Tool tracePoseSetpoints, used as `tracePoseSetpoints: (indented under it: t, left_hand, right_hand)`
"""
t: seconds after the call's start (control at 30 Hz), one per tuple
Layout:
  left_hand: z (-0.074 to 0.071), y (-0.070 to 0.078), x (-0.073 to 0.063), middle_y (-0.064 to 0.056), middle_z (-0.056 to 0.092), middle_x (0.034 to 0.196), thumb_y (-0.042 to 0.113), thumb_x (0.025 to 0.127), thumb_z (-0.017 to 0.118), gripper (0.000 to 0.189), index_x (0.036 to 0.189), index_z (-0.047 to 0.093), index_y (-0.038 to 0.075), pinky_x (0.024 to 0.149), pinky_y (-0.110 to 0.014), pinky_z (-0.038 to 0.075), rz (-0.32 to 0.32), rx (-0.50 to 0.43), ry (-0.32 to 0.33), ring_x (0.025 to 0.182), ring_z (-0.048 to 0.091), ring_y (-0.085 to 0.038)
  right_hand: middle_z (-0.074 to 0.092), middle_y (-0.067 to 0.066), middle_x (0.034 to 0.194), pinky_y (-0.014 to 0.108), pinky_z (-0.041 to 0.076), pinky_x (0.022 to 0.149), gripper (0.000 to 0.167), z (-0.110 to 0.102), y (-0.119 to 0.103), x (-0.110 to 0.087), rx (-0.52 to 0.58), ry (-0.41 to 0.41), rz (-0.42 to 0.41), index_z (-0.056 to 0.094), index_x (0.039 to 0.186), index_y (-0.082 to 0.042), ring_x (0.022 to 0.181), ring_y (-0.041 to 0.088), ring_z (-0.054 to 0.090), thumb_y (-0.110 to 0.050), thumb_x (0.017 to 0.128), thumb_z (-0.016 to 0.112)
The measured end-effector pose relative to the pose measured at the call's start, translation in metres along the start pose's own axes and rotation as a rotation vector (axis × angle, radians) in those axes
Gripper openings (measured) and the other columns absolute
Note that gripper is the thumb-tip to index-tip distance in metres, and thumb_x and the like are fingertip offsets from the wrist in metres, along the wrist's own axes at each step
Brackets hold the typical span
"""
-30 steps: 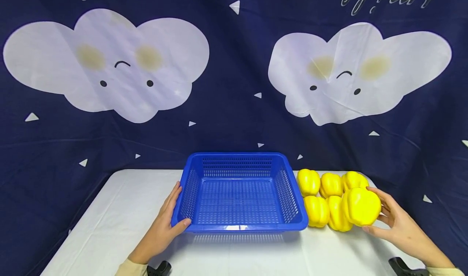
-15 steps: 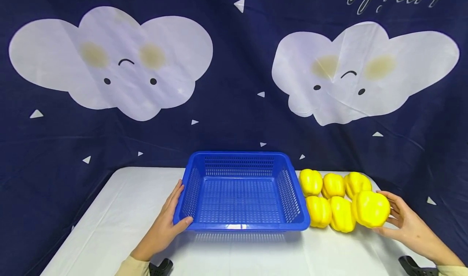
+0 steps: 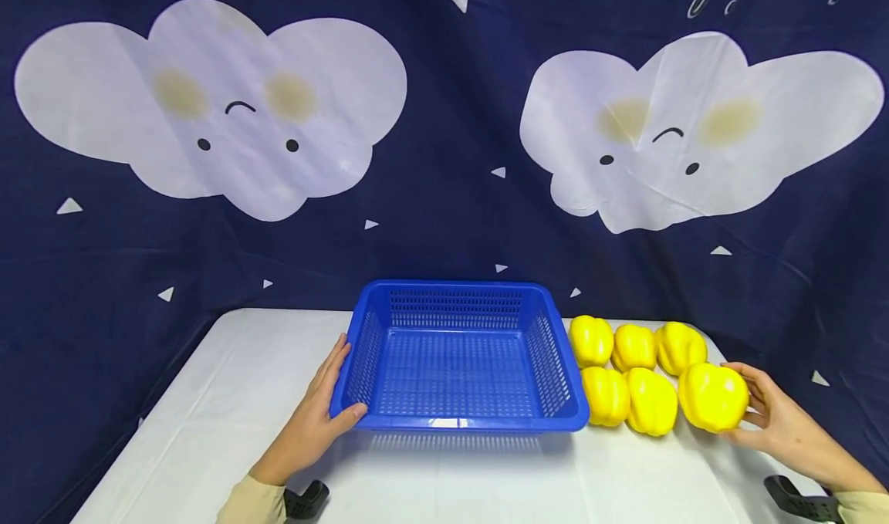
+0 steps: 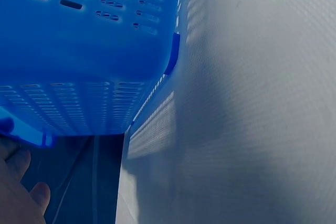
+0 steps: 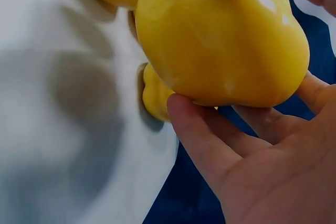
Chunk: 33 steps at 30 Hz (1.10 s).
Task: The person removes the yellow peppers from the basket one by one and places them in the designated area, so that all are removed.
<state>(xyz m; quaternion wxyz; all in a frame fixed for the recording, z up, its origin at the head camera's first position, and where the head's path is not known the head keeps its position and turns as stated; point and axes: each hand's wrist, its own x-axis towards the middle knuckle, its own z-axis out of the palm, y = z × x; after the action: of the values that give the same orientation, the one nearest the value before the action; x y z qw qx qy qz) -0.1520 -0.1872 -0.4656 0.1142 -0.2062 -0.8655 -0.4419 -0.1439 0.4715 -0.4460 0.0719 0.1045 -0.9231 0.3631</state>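
A blue plastic basket with slotted walls stands on the table, with nothing inside it. My left hand holds its left front corner, thumb over the rim and fingers along the outer wall; in the left wrist view that hand shows only at the lower left edge. To the right, my right hand grips a yellow bell pepper between thumb and fingers. Seen close in the right wrist view, the pepper has fingertips under one side and the thumb across the other.
Several more yellow bell peppers lie in two rows beside the basket's right wall. A white cloth covers the table, whose back edge meets a dark blue curtain printed with clouds.
My right hand has moved the held pepper to the right, so a gap now shows between it and the front row. The left hand keeps its place on the basket; the view has shifted slightly.
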Motion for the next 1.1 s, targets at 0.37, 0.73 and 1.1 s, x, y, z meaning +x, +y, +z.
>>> tracePoseSetpoints:
  t: [0.37,0.73,1.1]
  left_hand:
    - [0.0,0.0,0.001,-0.011,0.007,0.168,0.02,0.093,0.069,0.087,0.162,0.016,0.009,0.11,-0.075,0.015,0.006,-0.001,0.006,0.152,0.009,-0.041]
    - [0.001,0.0,0.0,-0.006,0.006,0.169,0.021,0.093,0.069,0.087,0.162,0.015,0.011,0.11,-0.075,0.014,-0.005,0.003,0.003,0.153,0.007,-0.037]
    - [0.0,0.003,-0.001,-0.008,0.007,0.169,0.02,0.093,0.069,0.087,0.161,0.016,0.009,0.11,-0.075,0.015,-0.007,-0.003,0.006,0.152,0.009,-0.04]
  right_hand:
    - [0.036,-0.003,0.134,0.013,0.05,0.073,0.101,0.0,0.015,0.003,0.043,-0.084,0.065,0.015,0.145,0.011,0.1,-0.027,0.035,0.008,0.07,0.084]
    - [0.027,0.034,0.14,0.016,0.052,0.075,0.105,0.0,0.021,0.007,0.055,-0.189,0.185,0.012,0.147,0.013,0.095,-0.023,0.037,0.002,0.072,0.085]
    - [0.024,0.038,0.143,0.017,0.051,0.074,0.105,0.0,0.02,0.011,-0.004,-0.234,0.212,0.01,0.148,0.015,0.12,0.061,0.044,-0.003,0.076,0.084]
